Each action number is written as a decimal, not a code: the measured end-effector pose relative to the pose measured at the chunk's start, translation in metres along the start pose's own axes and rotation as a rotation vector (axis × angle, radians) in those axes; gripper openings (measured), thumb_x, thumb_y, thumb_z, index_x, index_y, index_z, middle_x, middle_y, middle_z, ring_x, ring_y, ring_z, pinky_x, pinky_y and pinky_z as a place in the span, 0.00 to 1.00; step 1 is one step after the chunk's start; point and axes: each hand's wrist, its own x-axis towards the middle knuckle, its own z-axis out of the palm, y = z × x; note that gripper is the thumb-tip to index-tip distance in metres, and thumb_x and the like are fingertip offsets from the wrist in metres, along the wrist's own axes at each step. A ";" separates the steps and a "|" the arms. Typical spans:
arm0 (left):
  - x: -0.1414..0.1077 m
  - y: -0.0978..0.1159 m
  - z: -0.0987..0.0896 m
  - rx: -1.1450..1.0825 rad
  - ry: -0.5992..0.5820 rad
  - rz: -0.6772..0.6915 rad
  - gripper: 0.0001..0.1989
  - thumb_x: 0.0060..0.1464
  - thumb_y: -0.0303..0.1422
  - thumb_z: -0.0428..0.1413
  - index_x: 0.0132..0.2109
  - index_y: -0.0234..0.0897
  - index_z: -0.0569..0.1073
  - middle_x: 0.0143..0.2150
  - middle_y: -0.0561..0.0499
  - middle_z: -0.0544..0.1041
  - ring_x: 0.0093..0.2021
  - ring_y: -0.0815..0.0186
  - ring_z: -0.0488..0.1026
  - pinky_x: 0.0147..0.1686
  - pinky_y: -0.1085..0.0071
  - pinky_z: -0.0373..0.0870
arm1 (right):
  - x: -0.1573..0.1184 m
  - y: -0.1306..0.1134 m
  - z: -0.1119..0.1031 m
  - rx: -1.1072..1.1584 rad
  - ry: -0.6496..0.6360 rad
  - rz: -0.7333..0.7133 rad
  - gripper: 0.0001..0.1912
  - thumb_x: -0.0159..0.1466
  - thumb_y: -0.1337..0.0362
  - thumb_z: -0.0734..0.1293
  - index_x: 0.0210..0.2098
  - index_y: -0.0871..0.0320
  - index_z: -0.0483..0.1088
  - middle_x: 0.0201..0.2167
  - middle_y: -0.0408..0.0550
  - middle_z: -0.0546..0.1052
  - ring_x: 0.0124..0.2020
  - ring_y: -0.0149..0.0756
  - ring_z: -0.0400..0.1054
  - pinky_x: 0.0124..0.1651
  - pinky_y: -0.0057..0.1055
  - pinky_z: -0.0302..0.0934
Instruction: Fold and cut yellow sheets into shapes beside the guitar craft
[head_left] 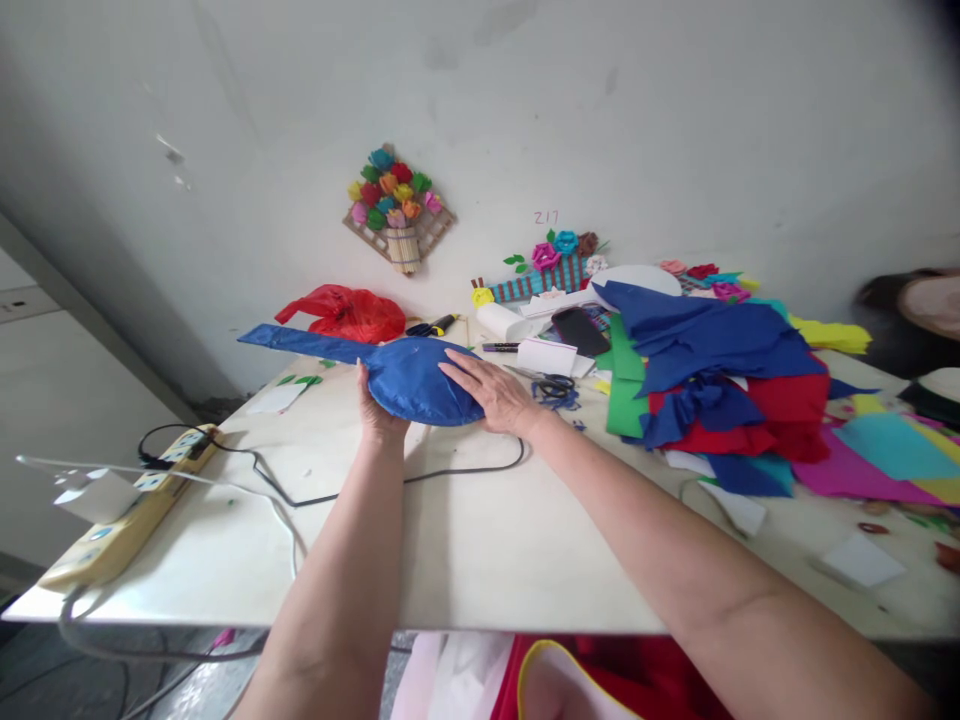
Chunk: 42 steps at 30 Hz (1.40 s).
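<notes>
A round piece covered in blue fabric [420, 382], with a long flat blue strip [300, 342] extending to the left, is held above the white table [480, 530]. My left hand [380, 408] grips its lower left edge, thumb up at the front and the other fingers hidden beneath. On its right side lies my right hand [491, 392], fingers spread flat over the blue surface and its edge.
Red plastic [352, 312] lies behind. Black scissors [553, 385], a phone [579, 330] and blue cloth [720, 335] are on the right. A power strip [135, 520] with cables is at left; one black cable crosses the table beneath my arms.
</notes>
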 end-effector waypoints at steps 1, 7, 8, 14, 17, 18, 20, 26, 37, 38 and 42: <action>-0.001 0.001 0.000 0.007 -0.003 0.010 0.28 0.47 0.54 0.48 0.47 0.40 0.71 0.48 0.45 0.73 0.54 0.55 0.65 0.50 0.59 0.64 | 0.001 -0.002 -0.002 -0.013 -0.005 -0.030 0.44 0.49 0.76 0.63 0.63 0.57 0.44 0.65 0.52 0.44 0.64 0.40 0.41 0.62 0.40 0.43; -0.003 0.000 -0.002 0.059 0.017 0.021 0.29 0.48 0.54 0.46 0.49 0.40 0.70 0.51 0.45 0.71 0.54 0.55 0.65 0.51 0.59 0.63 | 0.003 -0.007 -0.006 -0.068 -0.059 -0.131 0.42 0.50 0.81 0.59 0.62 0.51 0.47 0.65 0.46 0.48 0.65 0.36 0.35 0.62 0.43 0.43; -0.003 0.000 -0.003 0.060 0.011 0.023 0.29 0.48 0.54 0.46 0.49 0.40 0.70 0.52 0.45 0.71 0.54 0.55 0.65 0.51 0.59 0.63 | 0.003 -0.007 -0.006 -0.065 -0.056 -0.130 0.43 0.50 0.81 0.59 0.62 0.52 0.47 0.65 0.47 0.47 0.65 0.36 0.35 0.62 0.43 0.43; -0.002 0.002 0.000 -0.007 -0.024 0.042 0.29 0.48 0.54 0.47 0.50 0.40 0.70 0.52 0.45 0.71 0.55 0.56 0.64 0.51 0.59 0.63 | 0.001 -0.006 -0.005 -0.080 0.073 -0.040 0.37 0.54 0.77 0.58 0.62 0.56 0.50 0.65 0.47 0.47 0.65 0.39 0.34 0.63 0.44 0.43; 0.001 0.002 0.000 -0.050 -0.017 0.053 0.32 0.46 0.57 0.46 0.50 0.40 0.70 0.51 0.44 0.71 0.54 0.55 0.64 0.51 0.59 0.62 | 0.000 -0.005 -0.005 -0.054 0.135 0.051 0.32 0.57 0.77 0.55 0.60 0.54 0.54 0.63 0.47 0.53 0.63 0.37 0.44 0.62 0.42 0.46; 0.003 0.002 -0.002 -0.068 -0.008 0.047 0.32 0.46 0.58 0.45 0.49 0.40 0.70 0.51 0.44 0.71 0.54 0.56 0.65 0.51 0.59 0.62 | 0.001 -0.004 -0.005 -0.023 0.151 0.076 0.31 0.58 0.77 0.55 0.59 0.54 0.56 0.62 0.47 0.55 0.62 0.37 0.47 0.62 0.40 0.47; 0.007 -0.001 -0.009 -0.097 0.026 0.008 0.31 0.46 0.58 0.46 0.48 0.41 0.70 0.52 0.44 0.70 0.54 0.56 0.65 0.51 0.59 0.61 | 0.003 -0.002 -0.004 0.086 0.196 0.140 0.28 0.59 0.74 0.56 0.58 0.54 0.58 0.60 0.47 0.59 0.60 0.36 0.53 0.61 0.36 0.50; 0.020 -0.015 -0.028 0.127 0.217 -0.161 0.26 0.47 0.55 0.48 0.46 0.43 0.68 0.52 0.44 0.69 0.48 0.60 0.69 0.46 0.60 0.65 | 0.014 0.005 -0.004 0.634 0.464 0.575 0.15 0.58 0.60 0.64 0.44 0.55 0.71 0.40 0.45 0.76 0.43 0.37 0.69 0.47 0.31 0.63; 0.011 -0.022 -0.016 0.485 -0.036 -0.173 0.26 0.40 0.50 0.58 0.41 0.36 0.67 0.18 0.57 0.68 0.18 0.69 0.69 0.25 0.71 0.71 | 0.023 0.010 -0.006 1.496 0.775 1.078 0.16 0.48 0.65 0.72 0.36 0.59 0.69 0.31 0.45 0.78 0.33 0.34 0.71 0.36 0.32 0.68; 0.010 -0.022 -0.015 0.492 -0.052 -0.172 0.26 0.39 0.49 0.59 0.42 0.36 0.67 0.19 0.56 0.69 0.18 0.70 0.69 0.24 0.71 0.71 | 0.023 0.011 -0.006 1.535 0.776 1.122 0.16 0.48 0.66 0.72 0.35 0.59 0.68 0.30 0.45 0.78 0.32 0.34 0.71 0.34 0.32 0.68; 0.008 -0.024 -0.012 0.479 -0.077 -0.166 0.26 0.40 0.46 0.59 0.44 0.36 0.67 0.24 0.54 0.73 0.18 0.71 0.69 0.22 0.73 0.70 | 0.021 0.012 -0.003 1.588 0.737 1.201 0.16 0.49 0.65 0.72 0.37 0.58 0.67 0.27 0.44 0.77 0.28 0.33 0.71 0.30 0.30 0.68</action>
